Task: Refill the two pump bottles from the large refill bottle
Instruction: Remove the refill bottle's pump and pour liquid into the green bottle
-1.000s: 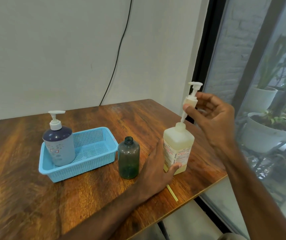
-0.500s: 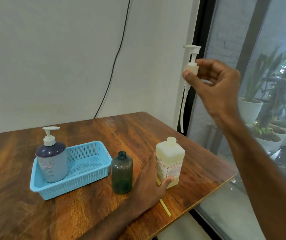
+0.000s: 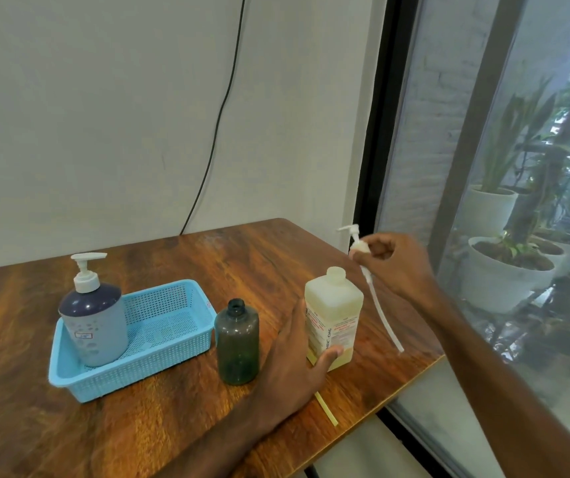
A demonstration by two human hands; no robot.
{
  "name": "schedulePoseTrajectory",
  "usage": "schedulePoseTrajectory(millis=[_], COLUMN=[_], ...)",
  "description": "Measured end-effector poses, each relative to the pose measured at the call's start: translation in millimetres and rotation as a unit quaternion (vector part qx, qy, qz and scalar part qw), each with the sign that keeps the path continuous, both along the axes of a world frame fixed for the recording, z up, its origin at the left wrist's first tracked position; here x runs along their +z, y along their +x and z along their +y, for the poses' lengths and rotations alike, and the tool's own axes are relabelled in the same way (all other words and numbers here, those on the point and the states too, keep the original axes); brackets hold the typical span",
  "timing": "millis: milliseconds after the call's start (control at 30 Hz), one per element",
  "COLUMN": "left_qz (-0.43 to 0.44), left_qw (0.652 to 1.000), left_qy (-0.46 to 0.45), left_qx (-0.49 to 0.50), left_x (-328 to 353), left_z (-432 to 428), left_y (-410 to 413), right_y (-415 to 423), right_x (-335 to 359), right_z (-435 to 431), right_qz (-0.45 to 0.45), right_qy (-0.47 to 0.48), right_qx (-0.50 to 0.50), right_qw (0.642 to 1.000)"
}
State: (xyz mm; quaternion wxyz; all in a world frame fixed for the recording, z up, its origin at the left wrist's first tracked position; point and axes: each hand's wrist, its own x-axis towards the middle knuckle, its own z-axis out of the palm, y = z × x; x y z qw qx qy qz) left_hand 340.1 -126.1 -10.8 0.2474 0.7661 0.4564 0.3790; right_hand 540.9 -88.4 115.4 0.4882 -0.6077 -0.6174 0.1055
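A square pale-yellow refill bottle (image 3: 334, 315) stands uncapped near the table's right edge, and my left hand (image 3: 294, 360) grips its lower part. My right hand (image 3: 394, 262) pinches the collar of its white pump head (image 3: 357, 243), held to the right of the bottle with the long dip tube (image 3: 383, 319) slanting down over the table's edge. A dark green bottle (image 3: 237, 341) stands open, without a pump, just left of my left hand. A blue-grey pump bottle (image 3: 93, 319) with a white pump stands in the left end of a light blue basket (image 3: 159, 360).
The wooden table (image 3: 207, 263) ends close to the right of the refill bottle. A thin yellow strip (image 3: 325, 408) lies near the front edge. A glass window with potted plants (image 3: 504, 270) outside is at the right. A black cable (image 3: 221, 108) runs down the wall.
My right hand has pulled the pump and its tube clear of the refill bottle, raised it high, then lowered it to the bottle's right. My left hand stayed on the bottle.
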Motion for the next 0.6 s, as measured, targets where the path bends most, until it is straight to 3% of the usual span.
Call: schedulePoseTrajectory(millis=[233, 333, 433, 600], left_qz=[0.001, 0.000, 0.000, 0.006], left_qw=[1.000, 1.000, 1.000, 1.000], left_qy=[0.008, 0.014, 0.017, 0.017], left_qx=[0.006, 0.005, 0.003, 0.006], left_x=[-0.4, 0.1, 1.6, 1.7], left_z=[0.7, 0.4, -1.6, -1.5], left_y=[1.1, 0.4, 0.3, 0.2], right_y=[12.0, 10.2, 4.4, 4.3], right_x=[-61.9, -78.4, -83.2, -85.4], right_z=[9.1, 5.3, 5.8, 12.1], right_qz=[-0.030, -0.058, -0.123, -0.160], right_qy=[-0.152, -0.123, -0.158, -0.167], right_qx=[0.019, 0.023, -0.013, 0.007], right_qw=[0.988, 0.990, 0.980, 0.973])
